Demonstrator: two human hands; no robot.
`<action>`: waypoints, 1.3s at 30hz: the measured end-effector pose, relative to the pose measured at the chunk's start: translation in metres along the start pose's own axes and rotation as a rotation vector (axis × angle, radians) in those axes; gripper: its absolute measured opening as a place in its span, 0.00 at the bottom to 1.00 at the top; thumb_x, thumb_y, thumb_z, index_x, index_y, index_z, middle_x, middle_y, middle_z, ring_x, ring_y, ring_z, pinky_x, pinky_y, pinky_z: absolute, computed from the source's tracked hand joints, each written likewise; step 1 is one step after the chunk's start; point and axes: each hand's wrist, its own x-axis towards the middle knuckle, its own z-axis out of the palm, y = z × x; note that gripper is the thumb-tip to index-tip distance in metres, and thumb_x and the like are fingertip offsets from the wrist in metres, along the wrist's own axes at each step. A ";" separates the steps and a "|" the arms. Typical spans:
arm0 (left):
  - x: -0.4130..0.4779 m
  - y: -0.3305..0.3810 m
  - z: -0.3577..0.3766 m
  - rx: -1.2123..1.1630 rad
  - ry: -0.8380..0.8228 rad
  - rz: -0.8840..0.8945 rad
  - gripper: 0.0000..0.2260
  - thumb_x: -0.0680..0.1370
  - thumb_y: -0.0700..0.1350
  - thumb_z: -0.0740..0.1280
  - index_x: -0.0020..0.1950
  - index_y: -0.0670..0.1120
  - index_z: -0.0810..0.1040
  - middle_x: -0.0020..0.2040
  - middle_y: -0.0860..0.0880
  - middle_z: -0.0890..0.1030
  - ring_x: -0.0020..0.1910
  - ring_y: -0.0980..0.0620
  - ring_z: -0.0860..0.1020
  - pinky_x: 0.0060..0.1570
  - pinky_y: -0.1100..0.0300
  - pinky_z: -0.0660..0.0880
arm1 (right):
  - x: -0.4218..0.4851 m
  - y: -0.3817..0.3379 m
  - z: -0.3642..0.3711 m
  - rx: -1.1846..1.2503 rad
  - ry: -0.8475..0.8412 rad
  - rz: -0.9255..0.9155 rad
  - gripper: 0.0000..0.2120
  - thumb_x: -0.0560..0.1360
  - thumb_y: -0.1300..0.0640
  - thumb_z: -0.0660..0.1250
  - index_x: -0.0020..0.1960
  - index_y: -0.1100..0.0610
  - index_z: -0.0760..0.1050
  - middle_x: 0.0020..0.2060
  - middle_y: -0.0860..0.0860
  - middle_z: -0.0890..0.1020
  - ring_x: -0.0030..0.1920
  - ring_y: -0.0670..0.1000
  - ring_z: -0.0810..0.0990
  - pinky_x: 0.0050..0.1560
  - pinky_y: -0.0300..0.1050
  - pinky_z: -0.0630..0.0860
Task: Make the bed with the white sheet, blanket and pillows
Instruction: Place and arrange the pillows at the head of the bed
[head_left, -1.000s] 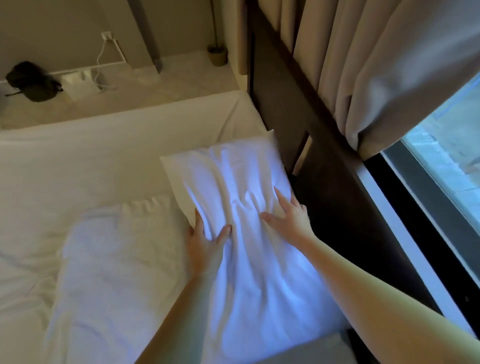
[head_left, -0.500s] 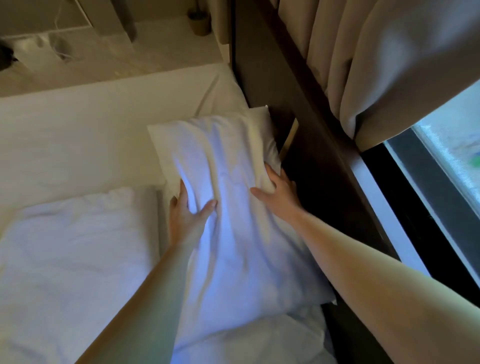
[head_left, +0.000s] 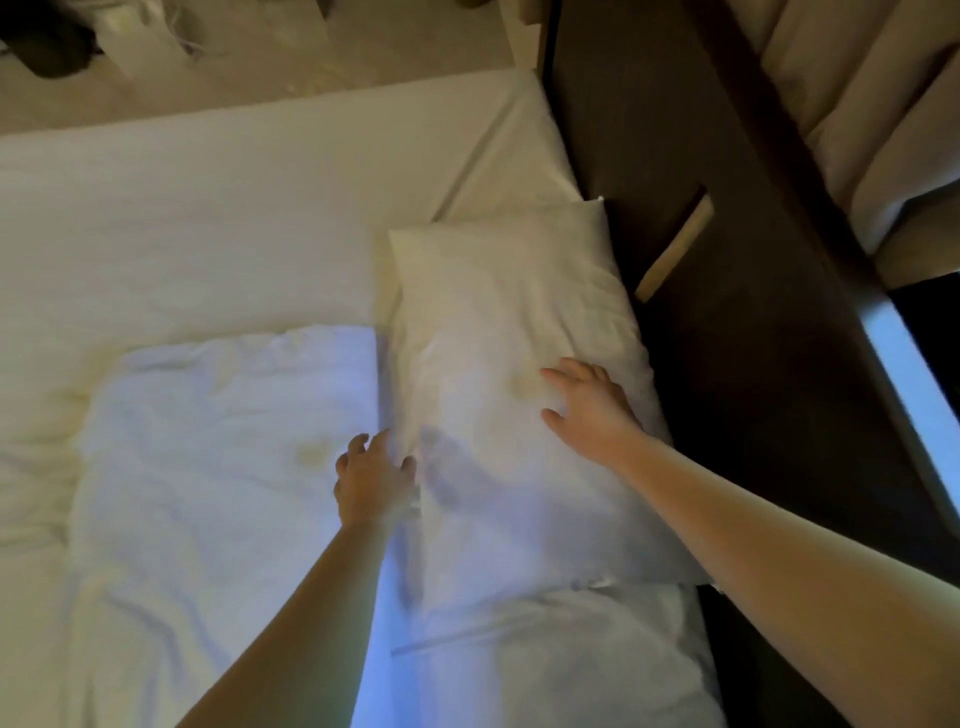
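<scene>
A white pillow (head_left: 509, 312) lies lengthwise along the bed's right side, against the dark headboard (head_left: 675, 156). My right hand (head_left: 592, 405) rests flat on the pillow's right half with the fingers spread. At the pillow's left edge my left hand (head_left: 371, 478) touches it with loosely bent fingers, at the seam with the blanket. The crumpled white blanket (head_left: 223, 467) covers the bed to the left of the pillow. A second white pillow (head_left: 545, 670) lies nearer to me, partly under the first. The white sheet (head_left: 208, 223) is stretched smooth over the far part of the mattress.
Beige curtains (head_left: 857, 104) hang at the upper right above the dark wooden ledge, with a bright window strip (head_left: 904, 374) at the right. Beyond the bed is pale floor (head_left: 311, 57) with a dark bag (head_left: 47, 41) at the top left.
Both hands have slid back toward me along the pillow. The left hand moved from the pillow's top to its left edge. The view has tilted further down.
</scene>
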 end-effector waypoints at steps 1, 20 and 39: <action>-0.003 -0.014 0.001 0.029 0.012 -0.033 0.27 0.79 0.56 0.66 0.78 0.54 0.68 0.77 0.47 0.65 0.74 0.40 0.64 0.68 0.43 0.69 | 0.002 -0.015 0.006 -0.022 -0.008 -0.058 0.29 0.80 0.45 0.64 0.79 0.46 0.61 0.79 0.48 0.60 0.77 0.52 0.58 0.74 0.52 0.62; 0.006 -0.166 0.078 -0.058 -0.086 0.059 0.43 0.77 0.55 0.71 0.84 0.57 0.47 0.84 0.50 0.43 0.83 0.49 0.45 0.72 0.33 0.58 | 0.065 -0.172 0.120 -0.811 -0.307 -0.673 0.21 0.81 0.42 0.52 0.61 0.47 0.80 0.61 0.49 0.79 0.70 0.54 0.69 0.78 0.62 0.47; -0.001 -0.147 0.080 -0.014 -0.054 -0.017 0.48 0.75 0.55 0.73 0.83 0.56 0.43 0.84 0.49 0.42 0.83 0.47 0.44 0.71 0.28 0.57 | 0.043 -0.178 0.008 -1.143 -0.320 -0.062 0.45 0.75 0.23 0.44 0.64 0.58 0.78 0.65 0.56 0.72 0.62 0.63 0.71 0.50 0.53 0.73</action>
